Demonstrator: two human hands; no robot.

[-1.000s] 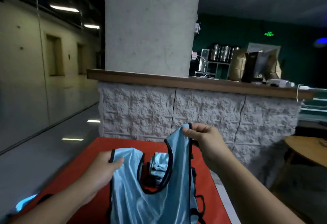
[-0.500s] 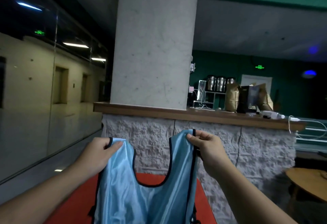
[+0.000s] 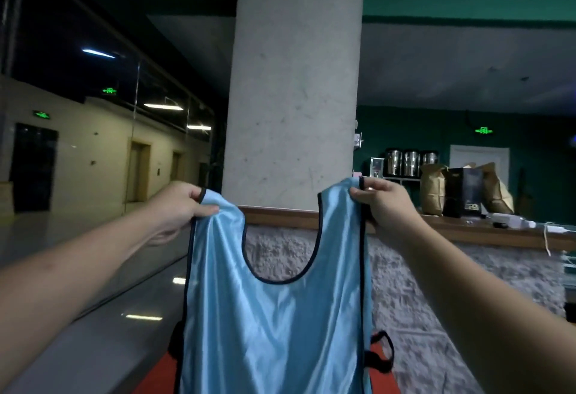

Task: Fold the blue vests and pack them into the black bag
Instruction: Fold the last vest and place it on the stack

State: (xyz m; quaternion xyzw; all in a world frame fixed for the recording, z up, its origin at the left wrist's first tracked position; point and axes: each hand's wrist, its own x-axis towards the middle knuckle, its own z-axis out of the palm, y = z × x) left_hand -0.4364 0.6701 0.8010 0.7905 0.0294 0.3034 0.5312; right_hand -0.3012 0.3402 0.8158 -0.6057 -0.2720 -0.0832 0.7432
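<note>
The blue vest [image 3: 274, 315] hangs in the air, near the camera, with its body falling straight down below both hands. Under its bottom edge a small part of the red surface [image 3: 156, 375] shows. The left hand [image 3: 179, 206] pinches the left shoulder strap at its top, fingers curled round the black trim. The right hand [image 3: 381, 203] pinches the right shoulder strap in the same way, so the round neck opening lies between the two hands. Farther away, behind the vest, stands the grey concrete pillar [image 3: 293, 82] on the stone counter [image 3: 436, 269]. On the far right of the counter stand brown paper bags [image 3: 431, 188].
</note>
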